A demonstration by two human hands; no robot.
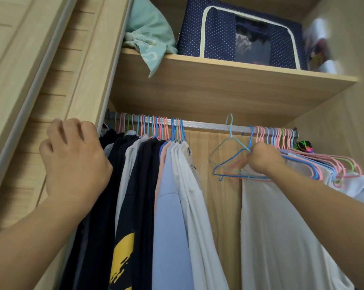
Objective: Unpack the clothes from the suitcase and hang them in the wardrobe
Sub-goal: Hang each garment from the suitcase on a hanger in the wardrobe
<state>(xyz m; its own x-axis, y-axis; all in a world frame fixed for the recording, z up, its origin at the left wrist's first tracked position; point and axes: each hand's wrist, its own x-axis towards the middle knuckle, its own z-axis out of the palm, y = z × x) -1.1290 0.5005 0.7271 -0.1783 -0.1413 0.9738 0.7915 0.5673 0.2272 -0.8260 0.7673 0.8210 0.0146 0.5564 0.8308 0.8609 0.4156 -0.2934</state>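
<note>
A person's left hand [72, 162] curled over the light wooden wardrobe door's [40, 84] edge while the right hand [263, 158] pinched a blue wire hanger [229, 162] below the silver metal rail [208, 124], beside hanging white and dark clothes [170, 206].

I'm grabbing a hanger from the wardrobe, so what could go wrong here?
The right hand grips the blue hanger amid a tangle of empty hangers; pulling may drag several off the rail. The teal hanger looks barely hooked and could drop. The left hand holds the door edge, where fingers might get pinched.
</note>
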